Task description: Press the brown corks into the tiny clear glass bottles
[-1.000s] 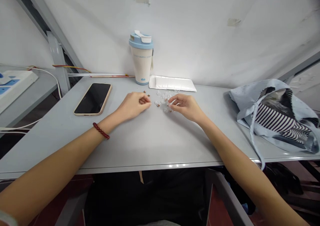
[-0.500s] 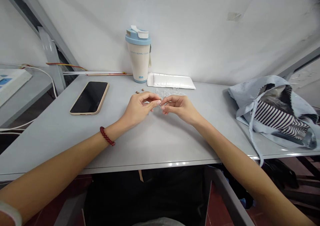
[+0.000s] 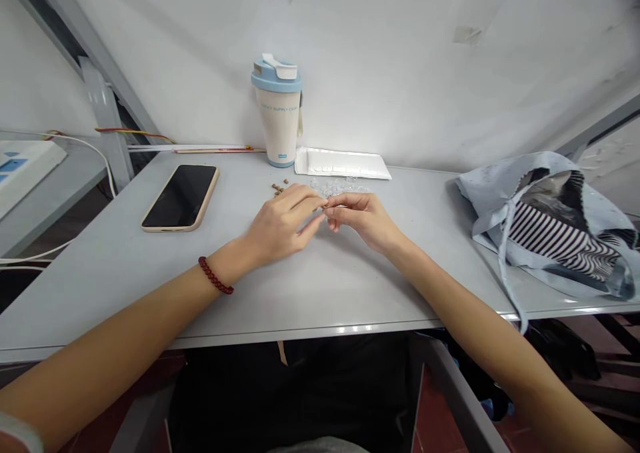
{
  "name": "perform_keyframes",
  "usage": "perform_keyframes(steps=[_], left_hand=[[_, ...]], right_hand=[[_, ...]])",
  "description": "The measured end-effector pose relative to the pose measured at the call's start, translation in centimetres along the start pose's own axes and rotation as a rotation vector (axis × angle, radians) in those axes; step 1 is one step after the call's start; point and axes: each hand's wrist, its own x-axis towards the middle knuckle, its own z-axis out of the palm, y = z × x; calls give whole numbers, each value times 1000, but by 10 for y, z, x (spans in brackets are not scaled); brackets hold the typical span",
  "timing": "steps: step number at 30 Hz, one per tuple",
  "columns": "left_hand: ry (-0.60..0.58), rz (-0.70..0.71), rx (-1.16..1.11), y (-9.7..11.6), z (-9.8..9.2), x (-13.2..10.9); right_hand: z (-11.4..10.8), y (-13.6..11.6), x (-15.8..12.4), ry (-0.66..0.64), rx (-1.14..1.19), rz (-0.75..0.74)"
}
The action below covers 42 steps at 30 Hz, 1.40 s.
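My left hand and my right hand meet at the fingertips above the grey table top. Between the fingertips sits a tiny item, too small to identify. Just beyond my left fingers lies a small group of brown beads. A loose heap of clear plastic pieces lies beyond both hands, nearest my right hand. A dark red bead bracelet circles my left wrist.
A phone in a beige case lies left of my hands. A blue-lidded cream bottle and a white padded envelope stand at the wall. A pale blue cloth bag lies at right. A power strip is far left.
My hands have moved from apart over the pieces to meeting at the fingertips, and my left fingers now reach further right. The view has shifted slightly.
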Motion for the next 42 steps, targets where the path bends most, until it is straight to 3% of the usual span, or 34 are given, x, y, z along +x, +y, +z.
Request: perform_keyframes(steps=[7,11,14,16,21,26,30,34,39,42], left_hand=[[-63,26,202,-2,4,-2],[-34,64,177,2,8,-4],[-76,36,123,3,10,-4],[-113,-18,80,1,10,-4],[-112,-324,13,-15,6,-1],[-133,-613,118,-37,-3,0],[-256,-669,172,-51,-9,-2],[-307,-641,144,-55,-10,-2],[-323,-652,131,-52,-11,2],[-319,-710,104,-48,-13,4]], right_hand=[[5,2,-1,-9,-35,63],[5,0,-1,-66,-35,79],[2,-2,-1,-105,-65,84],[-1,-2,1,-73,-136,70],[-13,3,9,257,-583,-73],[-40,5,17,305,-749,-122],[-67,-1,17,366,-832,-119],[-76,-1,17,302,-953,-100],[-61,8,18,117,-1155,-96],[-54,8,18,83,-1270,-73]])
